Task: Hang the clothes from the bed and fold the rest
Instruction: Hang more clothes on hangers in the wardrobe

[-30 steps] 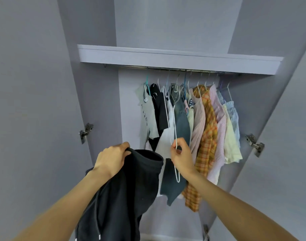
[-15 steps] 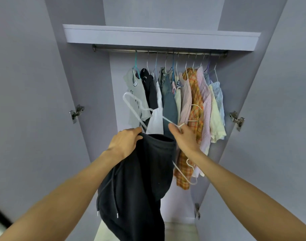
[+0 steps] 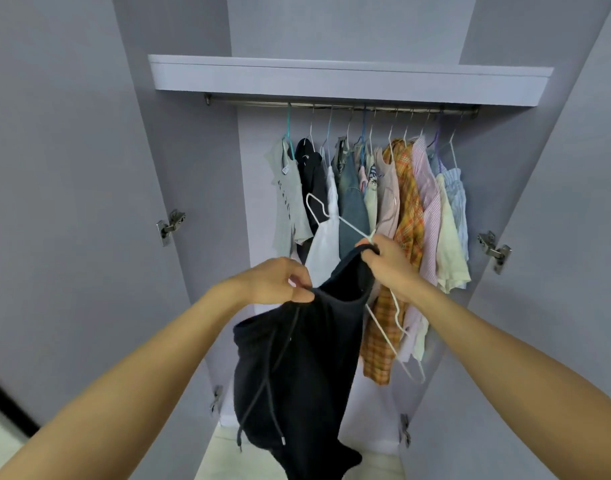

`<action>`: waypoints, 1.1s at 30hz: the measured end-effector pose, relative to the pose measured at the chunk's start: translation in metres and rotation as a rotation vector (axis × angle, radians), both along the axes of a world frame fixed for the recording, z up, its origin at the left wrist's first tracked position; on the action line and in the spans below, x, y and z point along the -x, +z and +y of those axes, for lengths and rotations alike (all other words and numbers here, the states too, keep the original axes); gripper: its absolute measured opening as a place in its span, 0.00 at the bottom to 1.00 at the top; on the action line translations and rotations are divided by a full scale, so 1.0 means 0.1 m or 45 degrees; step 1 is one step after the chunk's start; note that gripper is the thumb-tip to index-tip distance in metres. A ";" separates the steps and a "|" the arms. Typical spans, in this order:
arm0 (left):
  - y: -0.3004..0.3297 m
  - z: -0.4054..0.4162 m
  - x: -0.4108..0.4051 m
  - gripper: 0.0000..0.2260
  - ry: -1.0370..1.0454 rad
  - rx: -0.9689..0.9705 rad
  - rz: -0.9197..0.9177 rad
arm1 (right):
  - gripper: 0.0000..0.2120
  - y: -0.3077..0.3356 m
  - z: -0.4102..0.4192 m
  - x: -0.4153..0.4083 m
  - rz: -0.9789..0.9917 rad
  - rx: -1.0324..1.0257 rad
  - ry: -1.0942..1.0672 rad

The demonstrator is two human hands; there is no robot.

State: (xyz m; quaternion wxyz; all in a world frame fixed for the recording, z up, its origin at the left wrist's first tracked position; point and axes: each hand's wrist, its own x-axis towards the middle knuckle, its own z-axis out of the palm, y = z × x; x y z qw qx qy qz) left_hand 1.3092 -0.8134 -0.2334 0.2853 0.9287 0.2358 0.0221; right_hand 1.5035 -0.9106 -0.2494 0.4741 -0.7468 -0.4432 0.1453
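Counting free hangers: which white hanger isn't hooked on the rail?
The white hanger in the right hand. Its hook points up-left, off the rail, and it carries nothing yet; every other hanger is hooked on the rail with a garment.

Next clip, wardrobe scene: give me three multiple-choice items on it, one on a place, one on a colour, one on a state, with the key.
1. Where does the grey T-shirt hang on the rail?
A. left end
B. middle
C. right end

2. What colour is the hanger in the right hand?
A. blue
B. white
C. purple

3. How is the black garment held?
A. draped on the rail
B. by the left hand alone
C. by both hands at its opening

Key: 1 A, it is the leftmost garment. 2 B, its thin frame is white. 3 C, each hand grips the rim.
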 end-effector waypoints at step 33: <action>0.33 0.56 -0.12 0.06 1.009 0.911 -0.789 | 0.15 0.28 -0.04 -0.19 0.303 -0.415 -0.087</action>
